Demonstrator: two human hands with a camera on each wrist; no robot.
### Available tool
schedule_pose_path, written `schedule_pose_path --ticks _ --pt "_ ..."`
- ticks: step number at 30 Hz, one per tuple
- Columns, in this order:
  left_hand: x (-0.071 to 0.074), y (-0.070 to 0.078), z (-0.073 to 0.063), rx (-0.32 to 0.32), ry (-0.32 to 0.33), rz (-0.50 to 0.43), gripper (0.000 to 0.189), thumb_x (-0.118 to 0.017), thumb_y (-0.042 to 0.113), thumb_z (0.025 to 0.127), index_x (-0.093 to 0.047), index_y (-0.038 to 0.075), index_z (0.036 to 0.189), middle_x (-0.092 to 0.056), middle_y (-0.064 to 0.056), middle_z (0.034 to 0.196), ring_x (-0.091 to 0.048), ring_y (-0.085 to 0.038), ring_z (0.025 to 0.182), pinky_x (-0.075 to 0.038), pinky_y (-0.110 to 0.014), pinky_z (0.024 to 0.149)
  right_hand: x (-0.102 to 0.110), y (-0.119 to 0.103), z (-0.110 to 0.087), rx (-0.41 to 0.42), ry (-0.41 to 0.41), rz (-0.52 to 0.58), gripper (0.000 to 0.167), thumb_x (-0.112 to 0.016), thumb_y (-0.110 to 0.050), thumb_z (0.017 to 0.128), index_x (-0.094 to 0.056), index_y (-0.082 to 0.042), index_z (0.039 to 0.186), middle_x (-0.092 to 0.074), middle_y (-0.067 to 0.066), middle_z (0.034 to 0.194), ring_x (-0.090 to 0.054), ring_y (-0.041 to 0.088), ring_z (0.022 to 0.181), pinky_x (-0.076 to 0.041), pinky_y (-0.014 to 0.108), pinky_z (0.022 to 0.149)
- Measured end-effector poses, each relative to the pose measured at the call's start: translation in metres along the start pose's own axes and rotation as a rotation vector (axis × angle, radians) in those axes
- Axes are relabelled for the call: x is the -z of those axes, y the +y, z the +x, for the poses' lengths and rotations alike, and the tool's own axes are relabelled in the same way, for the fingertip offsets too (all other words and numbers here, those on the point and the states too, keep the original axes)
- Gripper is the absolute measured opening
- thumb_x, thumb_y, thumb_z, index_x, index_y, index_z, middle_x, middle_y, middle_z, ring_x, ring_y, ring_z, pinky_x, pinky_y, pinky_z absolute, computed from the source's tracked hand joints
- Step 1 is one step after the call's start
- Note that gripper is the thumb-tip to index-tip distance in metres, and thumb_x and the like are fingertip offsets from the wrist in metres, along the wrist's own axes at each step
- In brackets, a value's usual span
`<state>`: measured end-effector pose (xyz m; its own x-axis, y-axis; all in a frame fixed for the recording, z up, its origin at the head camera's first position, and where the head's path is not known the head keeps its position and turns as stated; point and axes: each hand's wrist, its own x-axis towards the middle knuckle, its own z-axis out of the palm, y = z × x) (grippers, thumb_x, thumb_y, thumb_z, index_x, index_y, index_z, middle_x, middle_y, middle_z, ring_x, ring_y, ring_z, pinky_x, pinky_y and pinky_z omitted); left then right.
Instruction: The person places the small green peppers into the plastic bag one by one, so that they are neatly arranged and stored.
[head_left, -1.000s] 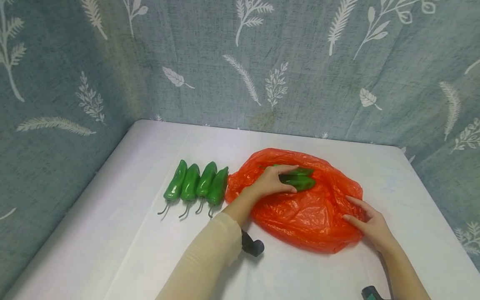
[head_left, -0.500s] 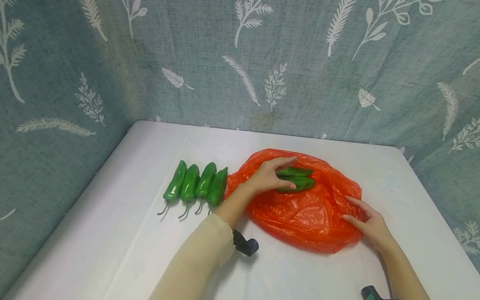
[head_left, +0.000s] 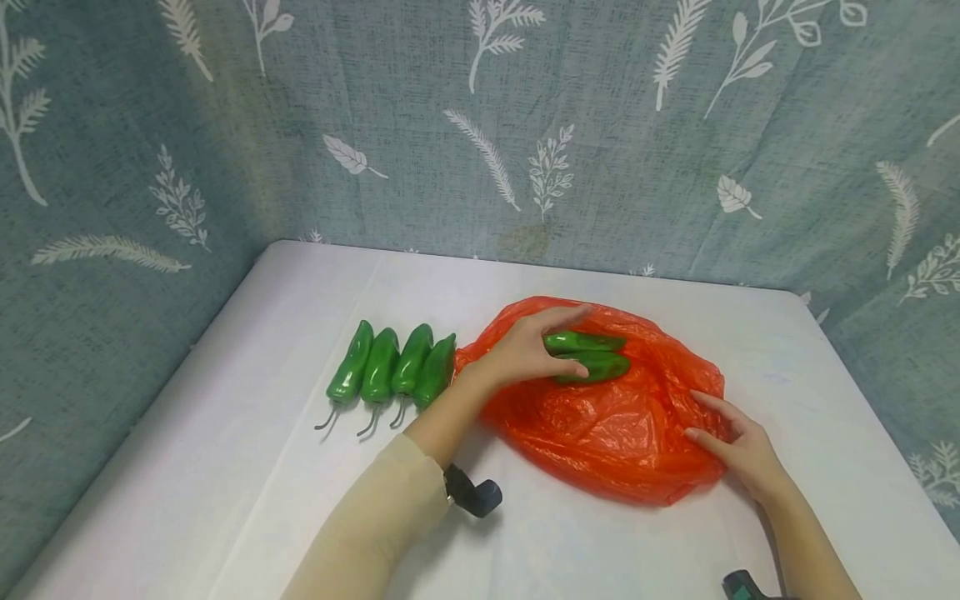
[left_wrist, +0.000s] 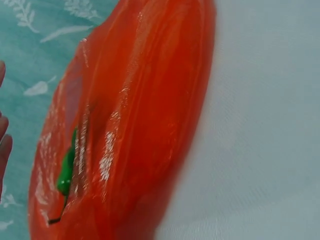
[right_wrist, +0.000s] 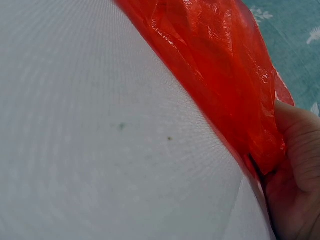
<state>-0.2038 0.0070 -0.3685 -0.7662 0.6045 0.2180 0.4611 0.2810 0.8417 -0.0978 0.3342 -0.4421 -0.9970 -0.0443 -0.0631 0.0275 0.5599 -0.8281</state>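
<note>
In the head view, an open red plastic bag (head_left: 622,425) lies on the table with two green peppers (head_left: 594,367) inside, side by side. My left hand (head_left: 525,350) is over the bag's left part, thumb and fingers spread apart around the peppers' near ends. Its fingertips (left_wrist: 4,140) show at the edge of the left wrist view, where one pepper (left_wrist: 65,172) with its stem lies against the red plastic. At the bag's right end rests my right hand (head_left: 742,450), thumb and forefinger apart on the plastic; the right wrist view shows this hand (right_wrist: 300,160) against the bag's edge.
Left of the bag, several green peppers (head_left: 381,367) lie in a row, stems toward me, the rightmost close to the bag. They are on a white table (head_left: 300,500). Patterned grey-green cloth (head_left: 420,192) hangs behind and at the sides.
My left hand has drawn back to the left and spread its fingers wider, coming off the two peppers, which stay in the bag. The right hand has stayed in place.
</note>
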Motion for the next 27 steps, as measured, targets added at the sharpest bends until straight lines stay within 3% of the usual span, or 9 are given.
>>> schedule_pose_path --ticks 5,13,22,27 --pt "0.005 0.005 -0.009 -0.013 0.002 -0.053 0.082 -0.083 0.024 0.073 -0.041 0.018 0.144 -0.046 0.007 0.144 -0.043 -0.008 0.131 -0.038 -0.035 0.107 0.001 0.001 0.000 0.005 -0.007 0.011 0.063 -0.062 -0.034 0.090 -0.037 -0.019 0.146 -0.038 0.015 0.140 -0.046 -0.012 0.102 -0.054 0.022 0.078" --pt "0.011 0.008 -0.025 -0.051 0.034 -0.049 0.084 -0.084 0.023 0.072 -0.041 0.018 0.144 -0.045 0.005 0.145 -0.045 -0.010 0.130 -0.039 -0.032 0.106 0.000 0.002 0.000 0.005 -0.006 0.017 0.063 -0.062 -0.034 0.091 -0.037 -0.017 0.146 -0.037 0.016 0.141 -0.045 -0.012 0.103 -0.054 0.021 0.079" --pt "0.018 0.011 -0.048 -0.023 0.094 -0.097 0.083 -0.083 0.020 0.072 -0.042 0.019 0.144 -0.048 0.006 0.143 -0.046 -0.010 0.129 -0.037 -0.040 0.108 0.001 0.001 0.000 0.006 -0.006 0.008 0.062 -0.062 -0.035 0.091 -0.038 -0.018 0.145 -0.039 0.015 0.140 -0.045 -0.012 0.103 -0.053 0.020 0.079" --pt "0.027 0.015 -0.060 -0.005 0.148 -0.090 0.082 -0.084 0.020 0.072 -0.043 0.022 0.143 -0.049 0.009 0.141 -0.046 -0.009 0.129 -0.037 -0.038 0.108 0.001 0.001 0.001 0.009 -0.001 0.019 0.062 -0.063 -0.034 0.090 -0.038 -0.018 0.145 -0.039 0.016 0.140 -0.045 -0.012 0.103 -0.053 0.020 0.079"
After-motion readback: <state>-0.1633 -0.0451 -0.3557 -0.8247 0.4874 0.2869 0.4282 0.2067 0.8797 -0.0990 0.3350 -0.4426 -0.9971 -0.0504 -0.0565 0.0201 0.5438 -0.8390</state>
